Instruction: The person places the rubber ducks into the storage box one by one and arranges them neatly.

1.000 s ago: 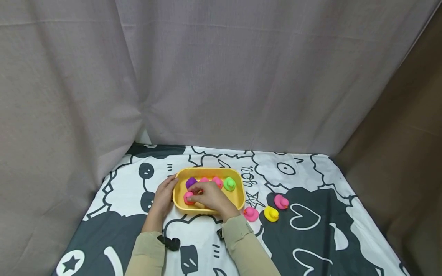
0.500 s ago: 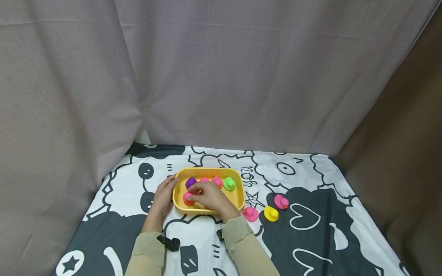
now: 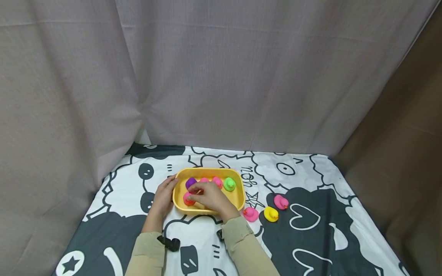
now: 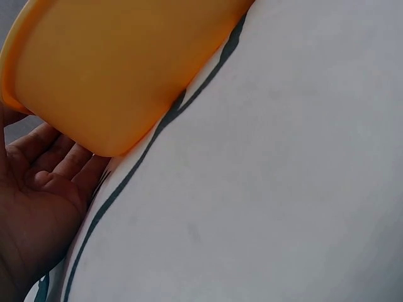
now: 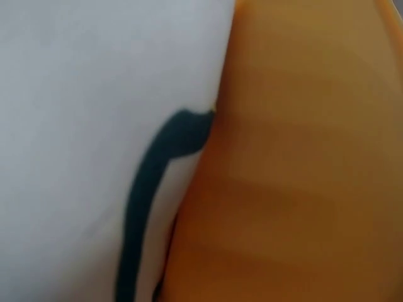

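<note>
In the head view, a yellow tray [image 3: 238, 199] sits on the patterned cloth. My left hand [image 3: 163, 195] holds its left end, thumb at the rim; the left wrist view shows the fingers against the outer wall of the tray [image 4: 126, 69]. My right hand [image 3: 210, 196] reaches over the near side and pinches a pink rubber duck [image 3: 187, 199] at the tray's front left. Behind it stand a purple duck [image 3: 191, 182], two pink ducks, one of them this pink duck [image 3: 217, 181], and a green duck [image 3: 229, 184]. The right wrist view shows only tray wall and cloth.
Right of the tray, on the cloth, lie a pink duck [image 3: 251, 214], a yellow duck [image 3: 271, 214] and another pink duck [image 3: 281, 201]. A grey curtain [image 3: 221, 76] hangs behind the table, and a brown one [image 3: 397, 172] along its right side.
</note>
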Available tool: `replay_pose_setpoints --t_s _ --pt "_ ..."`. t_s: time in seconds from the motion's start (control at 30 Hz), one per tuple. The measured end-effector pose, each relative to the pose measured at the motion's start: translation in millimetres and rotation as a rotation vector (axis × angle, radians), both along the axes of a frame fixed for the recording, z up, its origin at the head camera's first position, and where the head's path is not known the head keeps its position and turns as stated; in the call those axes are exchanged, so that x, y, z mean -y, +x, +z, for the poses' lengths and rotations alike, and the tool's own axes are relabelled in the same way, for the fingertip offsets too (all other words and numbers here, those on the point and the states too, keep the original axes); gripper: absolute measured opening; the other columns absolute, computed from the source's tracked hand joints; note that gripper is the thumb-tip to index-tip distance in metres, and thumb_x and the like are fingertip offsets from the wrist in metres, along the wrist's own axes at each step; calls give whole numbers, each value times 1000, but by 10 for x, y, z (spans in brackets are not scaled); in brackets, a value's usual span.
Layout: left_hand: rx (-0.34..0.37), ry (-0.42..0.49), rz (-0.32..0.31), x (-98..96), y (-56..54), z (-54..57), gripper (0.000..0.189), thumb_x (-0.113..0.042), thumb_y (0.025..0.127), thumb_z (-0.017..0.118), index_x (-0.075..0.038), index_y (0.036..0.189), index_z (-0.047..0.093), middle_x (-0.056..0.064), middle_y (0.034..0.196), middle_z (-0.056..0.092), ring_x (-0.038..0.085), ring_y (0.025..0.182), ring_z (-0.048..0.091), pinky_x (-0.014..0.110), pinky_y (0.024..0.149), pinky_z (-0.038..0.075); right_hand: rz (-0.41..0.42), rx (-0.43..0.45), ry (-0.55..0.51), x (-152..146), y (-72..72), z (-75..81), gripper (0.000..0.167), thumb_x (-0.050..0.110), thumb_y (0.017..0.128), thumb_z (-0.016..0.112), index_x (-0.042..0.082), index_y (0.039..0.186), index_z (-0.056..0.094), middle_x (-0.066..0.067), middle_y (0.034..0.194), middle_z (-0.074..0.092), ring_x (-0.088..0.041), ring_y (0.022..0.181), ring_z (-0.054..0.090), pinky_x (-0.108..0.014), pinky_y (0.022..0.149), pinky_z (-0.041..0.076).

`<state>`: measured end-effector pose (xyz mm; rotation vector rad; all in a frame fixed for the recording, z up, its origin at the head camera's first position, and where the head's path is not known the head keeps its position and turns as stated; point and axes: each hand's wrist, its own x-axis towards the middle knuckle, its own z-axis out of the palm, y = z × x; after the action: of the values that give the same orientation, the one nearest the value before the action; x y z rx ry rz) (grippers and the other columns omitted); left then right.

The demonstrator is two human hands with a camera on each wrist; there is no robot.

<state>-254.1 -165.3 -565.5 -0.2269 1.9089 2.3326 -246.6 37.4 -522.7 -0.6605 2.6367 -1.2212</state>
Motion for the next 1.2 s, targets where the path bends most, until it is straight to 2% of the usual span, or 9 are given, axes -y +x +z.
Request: replay_pose_setpoints --t_s 0.2,0.37,0.5,0.63,0.73,0.83,0.93,1.1,1.2 --pt "1 -8 -9 -1 1 -6 45 -35 102 56 -16 142 56 5 148 49 21 132 50 34 110 44 -5 -11 -10 7 8 2 29 33 91 77 17 114 76 16 96 68 -6 93 61 -25 87 55" --pt "7 -21 -8 -13 4 3 45 -36 102 55 -16 143 55 6 148 49 22 132 50 36 110 44 -30 -13 -24 -6 31 28 34 40 91 75 19 117 75 18 98 68 -6 95 60 -29 89 55" --pt "3 -17 -7 -31 3 11 46 -34 103 55 -14 144 54 9 149 49 25 133 50 37 110 45 -61 -68 -38 -56 60 95 35 48 91 72 25 117 75 22 101 68 -4 96 61 -30 90 55" --pt "-21 -1 -8 -55 -6 28 46 -31 103 54 -10 145 53 12 149 48 27 134 49 38 110 44 -58 -125 -59 -167 115 218 31 50 92 70 29 114 75 21 105 69 -6 97 63 -32 88 57" --pt "-39 7 -4 -67 -16 45 45 -29 104 53 -9 144 53 12 149 48 27 135 48 39 112 43 -38 -146 -83 -320 163 304 30 48 93 70 27 114 75 19 104 69 -9 98 63 -37 89 58" --pt "-46 -3 -1 -67 -16 54 45 -29 104 53 -9 144 53 12 149 48 28 135 48 40 112 42 -56 -142 -110 -532 219 367 25 45 92 71 29 111 75 17 102 69 -9 98 63 -42 90 58" --pt "-37 -4 -3 -61 -14 48 46 -30 103 53 -10 144 52 11 149 48 28 135 48 40 112 42 -113 -136 -107 -804 287 419 20 43 91 74 31 107 76 17 100 70 -10 97 64 -42 89 58" --pt "-18 -18 0 -48 -3 19 48 -33 103 54 -11 146 51 10 151 46 26 136 47 39 113 41 -241 -159 -37 -1305 378 464 20 37 91 76 25 106 77 13 101 71 -15 99 67 -43 89 59" --pt "-15 -23 0 -36 5 6 49 -33 103 54 -11 147 50 11 152 44 26 137 45 39 114 40 -326 -152 -3 -1555 412 464 21 40 91 75 25 104 76 10 102 72 -18 101 67 -44 91 59"
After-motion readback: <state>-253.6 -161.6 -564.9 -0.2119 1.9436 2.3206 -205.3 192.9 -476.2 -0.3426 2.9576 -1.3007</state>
